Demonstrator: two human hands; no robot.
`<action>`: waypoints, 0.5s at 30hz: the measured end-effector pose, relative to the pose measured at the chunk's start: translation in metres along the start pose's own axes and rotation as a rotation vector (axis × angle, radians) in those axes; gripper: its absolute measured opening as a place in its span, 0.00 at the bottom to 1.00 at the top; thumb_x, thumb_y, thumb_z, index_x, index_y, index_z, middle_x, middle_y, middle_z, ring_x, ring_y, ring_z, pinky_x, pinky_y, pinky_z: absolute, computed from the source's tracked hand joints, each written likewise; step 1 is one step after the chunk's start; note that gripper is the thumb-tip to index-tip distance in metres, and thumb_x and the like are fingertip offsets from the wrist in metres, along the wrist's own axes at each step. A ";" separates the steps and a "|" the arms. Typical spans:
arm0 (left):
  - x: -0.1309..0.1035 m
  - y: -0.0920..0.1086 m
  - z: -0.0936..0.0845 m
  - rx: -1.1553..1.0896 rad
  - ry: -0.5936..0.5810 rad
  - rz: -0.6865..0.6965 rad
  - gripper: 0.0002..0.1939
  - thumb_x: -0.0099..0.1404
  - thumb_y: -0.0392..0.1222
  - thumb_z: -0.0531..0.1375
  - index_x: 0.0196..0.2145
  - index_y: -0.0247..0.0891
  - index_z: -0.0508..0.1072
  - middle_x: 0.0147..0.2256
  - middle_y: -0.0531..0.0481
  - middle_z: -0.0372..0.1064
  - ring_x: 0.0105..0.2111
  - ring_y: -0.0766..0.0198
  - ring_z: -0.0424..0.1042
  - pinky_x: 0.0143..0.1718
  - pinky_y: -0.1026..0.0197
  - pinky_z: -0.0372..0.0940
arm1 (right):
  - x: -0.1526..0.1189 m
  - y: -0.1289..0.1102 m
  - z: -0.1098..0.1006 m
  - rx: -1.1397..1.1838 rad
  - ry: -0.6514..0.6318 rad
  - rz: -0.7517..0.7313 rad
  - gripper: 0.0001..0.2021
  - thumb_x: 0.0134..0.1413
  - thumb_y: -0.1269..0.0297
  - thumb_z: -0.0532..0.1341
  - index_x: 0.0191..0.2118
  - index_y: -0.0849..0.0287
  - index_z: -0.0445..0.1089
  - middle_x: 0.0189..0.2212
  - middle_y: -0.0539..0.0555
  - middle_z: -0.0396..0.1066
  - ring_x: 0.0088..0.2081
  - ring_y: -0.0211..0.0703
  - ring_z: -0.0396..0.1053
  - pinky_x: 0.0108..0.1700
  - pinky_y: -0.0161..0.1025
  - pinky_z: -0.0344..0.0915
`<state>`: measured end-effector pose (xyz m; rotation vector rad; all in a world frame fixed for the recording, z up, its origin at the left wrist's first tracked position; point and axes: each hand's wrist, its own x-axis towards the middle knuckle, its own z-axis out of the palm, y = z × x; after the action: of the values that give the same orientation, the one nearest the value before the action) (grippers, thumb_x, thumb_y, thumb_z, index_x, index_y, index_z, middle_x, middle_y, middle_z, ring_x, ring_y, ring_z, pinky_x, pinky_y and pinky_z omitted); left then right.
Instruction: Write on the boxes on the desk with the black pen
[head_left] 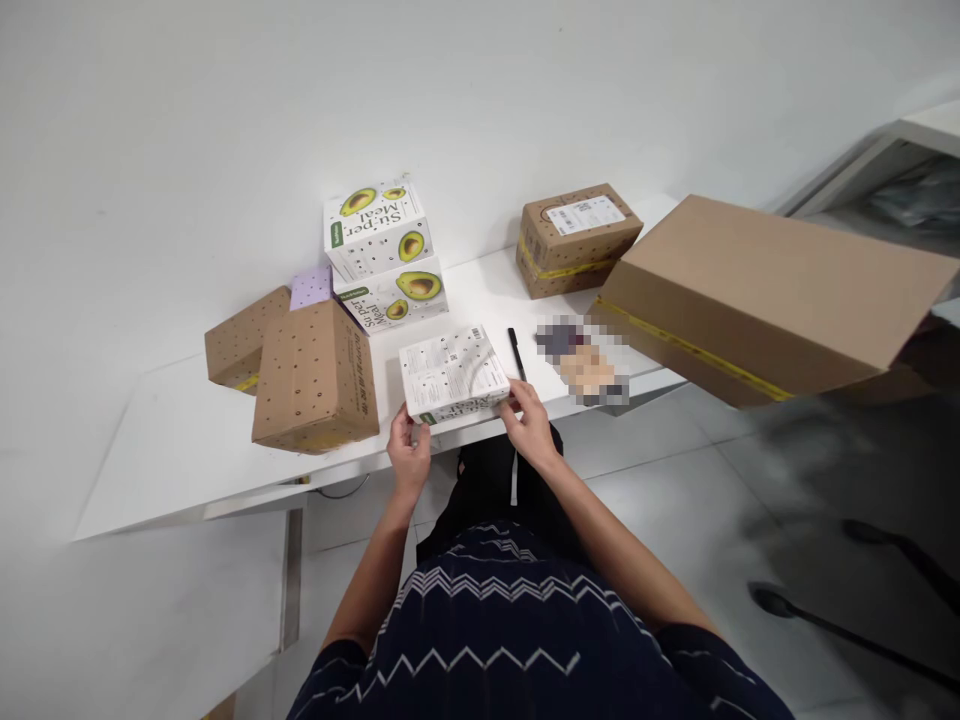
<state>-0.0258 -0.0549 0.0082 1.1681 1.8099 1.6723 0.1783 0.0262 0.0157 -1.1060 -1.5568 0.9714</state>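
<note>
A small white meal box (454,365), printed with text and a green label, lies at the front edge of the white table (172,440). My left hand (409,452) grips its near left corner, fingers and thumb around it. At its near right corner, my right hand (529,422) holds the same box with bent fingers. Just right of the box lies a black pen (516,353). Beyond it, two larger white boxes with avocado pictures are stacked, an upper box (379,230) on a lower box (397,292).
Left stand a brown carton (311,375), another brown carton (244,335) and a lilac box (310,288). A taped parcel (577,240) sits at the back right. A large open carton (750,300) juts over the right edge. A pixelated item (585,360) lies before it.
</note>
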 end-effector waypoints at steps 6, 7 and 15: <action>0.000 0.002 0.001 -0.008 -0.011 0.010 0.22 0.64 0.43 0.60 0.55 0.38 0.67 0.52 0.38 0.71 0.52 0.55 0.73 0.53 0.51 0.68 | -0.003 0.009 0.000 -0.117 0.003 -0.006 0.25 0.53 0.72 0.54 0.57 0.56 0.69 0.41 0.58 0.68 0.41 0.46 0.69 0.44 0.45 0.70; 0.001 0.003 0.000 -0.008 -0.006 0.013 0.23 0.63 0.43 0.60 0.56 0.38 0.66 0.53 0.38 0.70 0.52 0.54 0.72 0.53 0.51 0.68 | -0.003 0.009 0.000 -0.119 0.001 -0.007 0.25 0.53 0.72 0.53 0.57 0.57 0.70 0.41 0.58 0.68 0.40 0.46 0.69 0.44 0.44 0.70; 0.007 0.007 -0.005 -0.118 -0.022 0.040 0.25 0.65 0.46 0.58 0.59 0.42 0.64 0.55 0.39 0.67 0.55 0.52 0.69 0.54 0.51 0.66 | -0.003 0.007 -0.007 -0.054 0.019 0.026 0.21 0.54 0.69 0.54 0.54 0.59 0.71 0.45 0.60 0.73 0.40 0.46 0.72 0.45 0.46 0.71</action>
<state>-0.0318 -0.0529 0.0172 1.1746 1.6601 1.7563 0.1869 0.0254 0.0093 -1.1722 -1.5647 0.9386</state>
